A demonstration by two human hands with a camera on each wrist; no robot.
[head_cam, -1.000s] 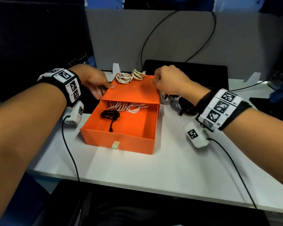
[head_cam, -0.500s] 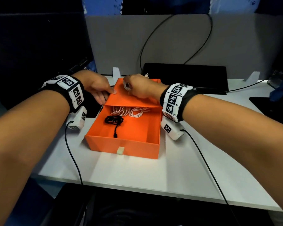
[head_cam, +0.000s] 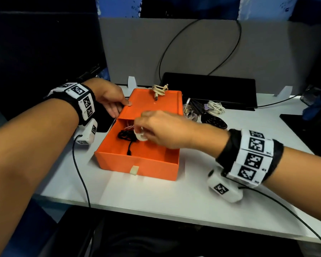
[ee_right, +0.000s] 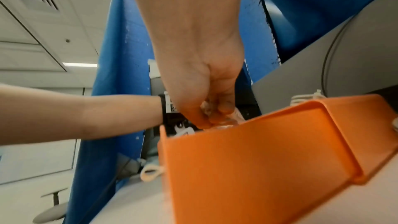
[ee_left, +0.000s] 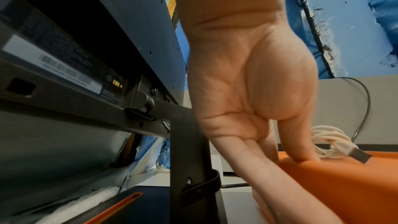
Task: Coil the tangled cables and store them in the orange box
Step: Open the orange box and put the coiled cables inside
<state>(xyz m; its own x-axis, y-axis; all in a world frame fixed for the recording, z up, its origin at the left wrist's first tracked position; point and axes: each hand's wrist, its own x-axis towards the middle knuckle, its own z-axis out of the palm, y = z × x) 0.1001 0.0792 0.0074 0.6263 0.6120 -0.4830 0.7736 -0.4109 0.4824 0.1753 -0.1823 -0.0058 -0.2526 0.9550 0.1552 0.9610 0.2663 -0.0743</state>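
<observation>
The orange box (head_cam: 137, 164) stands mid-table, its drawer pulled out toward me from the sleeve (head_cam: 152, 106). A coiled black cable (head_cam: 125, 135) lies in the drawer, with a pink-white coil partly hidden behind my right hand. My right hand (head_cam: 156, 128) hovers over the drawer and pinches a coiled white cable (head_cam: 140, 134). My left hand (head_cam: 111, 99) holds the sleeve's left edge, thumb on top (ee_left: 301, 151). A cream coiled cable (head_cam: 159, 90) rests on the sleeve's far end. In the right wrist view my right hand (ee_right: 206, 111) is curled above the drawer wall (ee_right: 247, 168).
Right of the box lies a heap of cables: white coils (head_cam: 214, 108), a purple-tipped one and a black coil (head_cam: 213, 122). A black flat device (head_cam: 209, 89) sits behind them, with a grey partition (head_cam: 193, 52) at the back. A monitor (ee_left: 64, 65) stands at the left.
My right hand took a white coil from the sleeve top and carried it toward me, down over the open drawer. My left hand stayed on the sleeve's left edge.
</observation>
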